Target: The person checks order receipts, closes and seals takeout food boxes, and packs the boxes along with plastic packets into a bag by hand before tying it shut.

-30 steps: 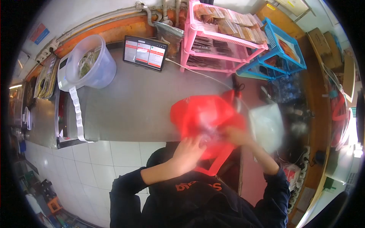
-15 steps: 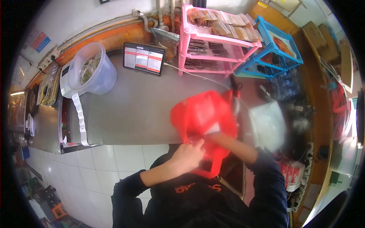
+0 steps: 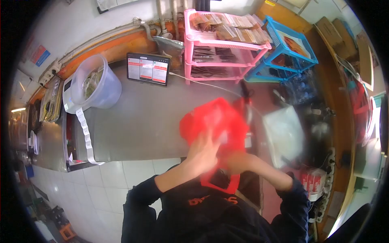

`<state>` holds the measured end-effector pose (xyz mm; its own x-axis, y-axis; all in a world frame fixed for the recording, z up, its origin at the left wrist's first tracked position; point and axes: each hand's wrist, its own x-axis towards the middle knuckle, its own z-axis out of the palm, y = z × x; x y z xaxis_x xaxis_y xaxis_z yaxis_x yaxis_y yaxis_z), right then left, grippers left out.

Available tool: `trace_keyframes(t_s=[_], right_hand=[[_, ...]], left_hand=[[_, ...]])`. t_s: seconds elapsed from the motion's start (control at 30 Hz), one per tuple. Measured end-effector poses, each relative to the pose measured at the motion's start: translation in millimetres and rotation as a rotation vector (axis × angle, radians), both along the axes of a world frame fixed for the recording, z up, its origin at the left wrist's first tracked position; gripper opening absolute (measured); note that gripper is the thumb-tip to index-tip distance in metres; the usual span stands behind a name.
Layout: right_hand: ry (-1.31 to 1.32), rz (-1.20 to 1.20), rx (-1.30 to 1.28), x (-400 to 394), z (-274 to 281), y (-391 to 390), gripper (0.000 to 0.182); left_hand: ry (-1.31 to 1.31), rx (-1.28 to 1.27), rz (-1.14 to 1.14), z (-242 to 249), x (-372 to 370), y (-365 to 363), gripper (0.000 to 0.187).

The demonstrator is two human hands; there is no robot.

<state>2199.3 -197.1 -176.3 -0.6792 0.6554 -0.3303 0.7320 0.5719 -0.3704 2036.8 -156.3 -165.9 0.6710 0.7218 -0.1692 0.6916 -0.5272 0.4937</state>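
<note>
A red plastic bag (image 3: 216,117), smeared by motion, is held over the front edge of the metal counter. Its handle loop (image 3: 221,186) hangs down toward my body. My left hand (image 3: 202,154) presses against the left side of the bag, its fingers pointing up along the plastic and blurred. At the lower right of the bag's mouth, my right hand (image 3: 237,162) is closed on the red plastic. A small white patch shows between the hands. I cannot make out what is inside the bag.
To the right lies a stack of clear plastic bags (image 3: 283,133). Behind stand a pink rack (image 3: 227,42) of packets and a blue rack (image 3: 291,52). A tablet (image 3: 148,69), a clear bucket (image 3: 109,87) and a label strip (image 3: 86,135) are on the left.
My right hand has drawn back from inside the bag to its lower edge. My left hand has shifted slightly up along the bag. The whole view has tilted a little.
</note>
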Motion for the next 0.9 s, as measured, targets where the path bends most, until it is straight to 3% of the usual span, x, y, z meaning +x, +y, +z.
trace_keyframes(t_s=[0.07,0.1,0.17,0.2,0.23,0.27,0.3,0.37,0.4,0.43,0.5,0.53,0.57,0.6,0.63,0.7,0.77,0.83,0.87,0.9], right_hand=[[-0.182,0.24,-0.784,-12.4,-10.9,18.2,0.063],[-0.187,0.242,-0.776,-8.6,-6.3,13.8,0.063],[0.522,0.158,-0.782,0.7,11.6,-10.2,0.069],[0.526,0.157,-0.784,2.4,30.5,-13.0,0.069],[0.222,0.145,-0.662,3.5,54.6,-14.5,0.066],[-0.077,0.129,-0.527,7.3,67.2,-15.2,0.063],[-0.075,0.127,-0.519,18.0,67.0,-18.9,0.063],[-0.303,0.157,0.213,42.3,60.5,-30.9,0.045],[-0.301,0.154,0.217,49.7,54.3,-28.5,0.045],[-0.308,0.229,0.308,56.9,47.2,-22.2,0.034],[-0.322,0.301,0.412,59.1,49.1,-18.1,0.025],[-0.122,0.209,0.339,53.6,56.9,-18.3,0.02],[0.081,0.115,0.259,47.1,66.6,-18.9,0.016],[0.278,0.026,0.331,41.7,87.5,-13.5,0.016],[0.282,0.019,0.335,40.0,104.3,-8.1,0.016],[0.427,-0.313,0.185,39.6,131.9,3.4,0.017],[0.465,-0.366,0.163,34.6,139.9,25.6,0.017],[0.597,-0.365,0.223,31.6,130.4,45.1,0.017],[0.598,-0.361,0.228,32.1,132.6,52.3,0.017],[0.676,-0.342,0.182,32.6,134.5,59.0,0.019]], left_hand=[[-0.072,0.014,0.062,1.2,3.3,4.8,0.041],[-0.127,0.113,0.027,-2.8,2.1,6.5,0.036],[-0.174,0.207,-0.008,-2.4,-4.2,13.3,0.032],[-0.246,-0.167,-0.159,3.6,-7.2,24.6,0.028],[-0.313,-0.541,-0.307,8.2,-9.0,36.5,0.024],[-0.541,-0.822,-0.397,11.1,-9.7,47.6,0.018],[-0.657,-1.015,-0.329,28.4,-13.3,56.5,0.015],[-0.861,-1.353,-0.249,75.2,-23.9,78.8,0.016],[-0.952,-1.499,-0.242,92.4,-26.2,90.2,0.02],[-0.946,-1.495,-0.246,104.6,-25.0,93.7,0.02],[-0.764,-0.924,-0.351,122.1,-21.6,98.4,0.04],[-0.576,-0.433,-0.613,118.0,-19.4,98.9,0.056],[-0.355,-0.142,-0.626,112.4,-20.4,87.1,0.068],[-0.164,0.138,-0.566,91.4,-24.2,73.7,0.063],[0.029,0.416,-0.499,68.1,-26.2,67.3,0.058],[0.123,0.458,-0.54,41.9,-18.9,68.7,0.047],[0.216,0.512,-0.572,44.1,-11.8,76.1,0.036],[0.247,-0.289,-0.588,60.7,-5.2,93.0,0.017],[0.033,-0.318,-0.561,56.3,-14.0,96.1,0.013],[0.035,-0.314,-0.558,52.4,-17.4,94.8,0.013]])
